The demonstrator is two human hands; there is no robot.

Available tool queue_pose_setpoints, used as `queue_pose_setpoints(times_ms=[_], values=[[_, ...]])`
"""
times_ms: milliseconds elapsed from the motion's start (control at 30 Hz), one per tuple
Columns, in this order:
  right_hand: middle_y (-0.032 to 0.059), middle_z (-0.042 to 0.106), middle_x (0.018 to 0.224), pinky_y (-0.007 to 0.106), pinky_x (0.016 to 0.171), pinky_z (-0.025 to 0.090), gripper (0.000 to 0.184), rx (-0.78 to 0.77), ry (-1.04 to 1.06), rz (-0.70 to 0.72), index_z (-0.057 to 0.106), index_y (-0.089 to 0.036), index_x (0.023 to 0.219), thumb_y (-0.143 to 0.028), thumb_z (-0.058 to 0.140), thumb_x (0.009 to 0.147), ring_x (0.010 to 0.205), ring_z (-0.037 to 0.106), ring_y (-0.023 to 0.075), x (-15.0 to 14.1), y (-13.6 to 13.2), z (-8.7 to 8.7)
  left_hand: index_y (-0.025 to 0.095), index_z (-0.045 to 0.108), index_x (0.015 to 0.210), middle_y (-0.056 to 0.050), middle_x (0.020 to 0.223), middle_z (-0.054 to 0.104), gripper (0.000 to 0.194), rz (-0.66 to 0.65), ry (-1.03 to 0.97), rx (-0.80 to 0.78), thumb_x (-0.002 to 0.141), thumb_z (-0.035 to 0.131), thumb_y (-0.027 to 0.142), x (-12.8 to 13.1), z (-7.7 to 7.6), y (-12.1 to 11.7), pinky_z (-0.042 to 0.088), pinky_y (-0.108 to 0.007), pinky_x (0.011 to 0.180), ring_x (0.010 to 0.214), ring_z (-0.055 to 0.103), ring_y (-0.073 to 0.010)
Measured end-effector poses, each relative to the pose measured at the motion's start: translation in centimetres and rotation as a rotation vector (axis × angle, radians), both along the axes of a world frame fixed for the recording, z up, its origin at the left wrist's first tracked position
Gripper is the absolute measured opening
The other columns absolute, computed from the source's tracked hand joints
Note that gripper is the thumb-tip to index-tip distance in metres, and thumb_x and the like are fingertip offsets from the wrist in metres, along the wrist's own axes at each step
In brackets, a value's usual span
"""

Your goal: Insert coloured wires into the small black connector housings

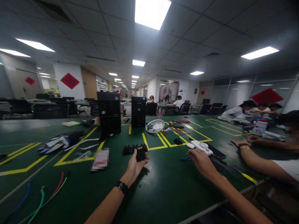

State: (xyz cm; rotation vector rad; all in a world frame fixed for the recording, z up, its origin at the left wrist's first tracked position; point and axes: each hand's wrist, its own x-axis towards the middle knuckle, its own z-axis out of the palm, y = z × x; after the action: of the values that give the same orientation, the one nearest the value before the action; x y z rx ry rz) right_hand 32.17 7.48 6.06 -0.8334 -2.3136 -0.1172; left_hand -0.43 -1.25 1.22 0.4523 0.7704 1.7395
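Note:
A small black block-like piece (141, 154) rests in my left hand (135, 165), palm upward, with the fingers and thumb around it. Just behind that hand lies a row of similar black pieces (130, 149) on the green table. My right hand (202, 163) is bent downward beside a white device with rounded parts (202, 147). Its fingers look drawn together; what they hold, if anything, is hidden. A short blue cable (185, 158) lies by those fingertips.
Two black computer towers (138, 111) stand at the back beside a white basket (155, 126). Loose coloured cables (41, 200) lie front left, gloves (57, 143) behind them. A black phone-like slab (216, 151) sits right. A co-worker's arms (257, 158) reach over the right side.

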Motion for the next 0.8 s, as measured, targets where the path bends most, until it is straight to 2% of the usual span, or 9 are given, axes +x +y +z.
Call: queue_pose_setpoints(times_ms=[100, 167, 200, 267, 367, 433, 500, 667, 800], values=[[0.0066, 0.066, 0.083, 0.034, 0.076, 0.045, 0.023, -0.208, 0.327, 0.072, 0.057, -0.018, 0.100, -0.034, 0.045, 0.091, 0.080, 0.061, 0.0204, -5.9, -2.0, 3.3, 0.019, 0.046, 0.124, -0.012, 0.089, 0.066, 0.041, 0.012, -0.036, 0.069, 0.091, 0.041, 0.043, -0.4, 0.6, 0.0, 0.051, -0.033, 0.066, 0.076, 0.069, -0.0244], [0.0021, 0.062, 0.072, 0.029, 0.065, 0.047, 0.026, -0.472, 0.484, 0.205, 0.056, -0.017, 0.102, -0.038, 0.046, 0.089, 0.067, 0.060, 0.0163, -10.9, -3.3, 4.0, 0.020, 0.046, 0.123, -0.012, 0.091, 0.066, 0.039, 0.015, -0.046, 0.124, 0.091, 0.041, 0.042, -0.8, 0.9, -0.1, 0.051, -0.033, 0.069, 0.081, 0.069, -0.0250], [0.0001, 0.060, 0.067, 0.026, 0.056, 0.045, 0.028, -0.632, 0.517, 0.294, 0.056, -0.016, 0.099, -0.040, 0.048, 0.088, 0.058, 0.057, 0.0139, -13.5, -3.8, 3.8, 0.021, 0.046, 0.122, -0.011, 0.091, 0.066, 0.038, 0.024, -0.050, 0.149, 0.090, 0.042, 0.042, -1.0, 1.1, -0.1, 0.051, -0.034, 0.070, 0.082, 0.068, -0.0246], [-0.0028, 0.055, 0.058, 0.021, 0.040, 0.036, 0.029, -0.923, 0.505, 0.449, 0.055, -0.015, 0.088, -0.044, 0.052, 0.084, 0.041, 0.047, 0.0091, -18.4, -4.6, 2.2, 0.022, 0.046, 0.121, -0.009, 0.089, 0.066, 0.036, 0.073, -0.049, 0.185, 0.090, 0.043, 0.040, -1.7, 1.3, -0.1, 0.050, -0.033, 0.070, 0.080, 0.068, -0.0228], [-0.0049, 0.050, 0.053, 0.018, 0.033, 0.022, 0.034, -1.198, 0.534, 0.559, 0.050, -0.016, 0.072, -0.048, 0.058, 0.079, 0.033, 0.033, 0.0037, -23.5, -5.1, -1.2, 0.024, 0.046, 0.118, -0.006, 0.083, 0.064, 0.032, 0.195, -0.020, 0.230, 0.089, 0.043, 0.037, -2.6, 1.3, -0.1, 0.050, -0.032, 0.068, 0.076, 0.067, -0.0210], [-0.0057, 0.050, 0.054, 0.017, 0.033, 0.018, 0.036, -1.316, 0.598, 0.582, 0.048, -0.016, 0.072, -0.050, 0.061, 0.076, 0.033, 0.028, 0.0017, -24.9, -5.1, -2.9, 0.025, 0.047, 0.115, -0.004, 0.083, 0.064, 0.030, 0.241, 0.012, 0.269, 0.088, 0.045, 0.038, -2.8, 1.2, -0.1, 0.051, -0.032, 0.069, 0.079, 0.067, -0.0214], [-0.0060, 0.051, 0.055, 0.016, 0.034, 0.015, 0.038, -1.390, 0.644, 0.598, 0.049, -0.016, 0.074, -0.050, 0.065, 0.073, 0.034, 0.026, 0.0007, -25.0, -5.0, -3.7, 0.025, 0.048, 0.112, -0.004, 0.084, 0.064, 0.030, 0.240, 0.035, 0.290, 0.087, 0.046, 0.041, -2.7, 1.1, 0.0, 0.051, -0.033, 0.071, 0.082, 0.067, -0.0216], [-0.0054, 0.051, 0.053, 0.016, 0.033, 0.013, 0.042, -1.456, 0.678, 0.570, 0.046, -0.017, 0.069, -0.051, 0.069, 0.070, 0.033, 0.026, 0.0004, -24.2, -4.9, -3.5, 0.025, 0.048, 0.111, -0.005, 0.088, 0.063, 0.037, 0.171, 0.063, 0.270, 0.086, 0.046, 0.052, -1.4, 1.0, 0.0, 0.051, -0.033, 0.073, 0.084, 0.066, -0.0214], [-0.0053, 0.051, 0.054, 0.015, 0.033, 0.015, 0.041, -1.442, 0.673, 0.525, 0.046, -0.017, 0.069, -0.051, 0.068, 0.071, 0.033, 0.028, 0.0006, -24.1, -5.2, -3.4, 0.024, 0.049, 0.108, -0.004, 0.088, 0.062, 0.035, 0.183, 0.175, 0.296, 0.087, 0.045, 0.052, -1.1, 1.3, -0.4, 0.050, -0.032, 0.073, 0.083, 0.065, -0.0198]])
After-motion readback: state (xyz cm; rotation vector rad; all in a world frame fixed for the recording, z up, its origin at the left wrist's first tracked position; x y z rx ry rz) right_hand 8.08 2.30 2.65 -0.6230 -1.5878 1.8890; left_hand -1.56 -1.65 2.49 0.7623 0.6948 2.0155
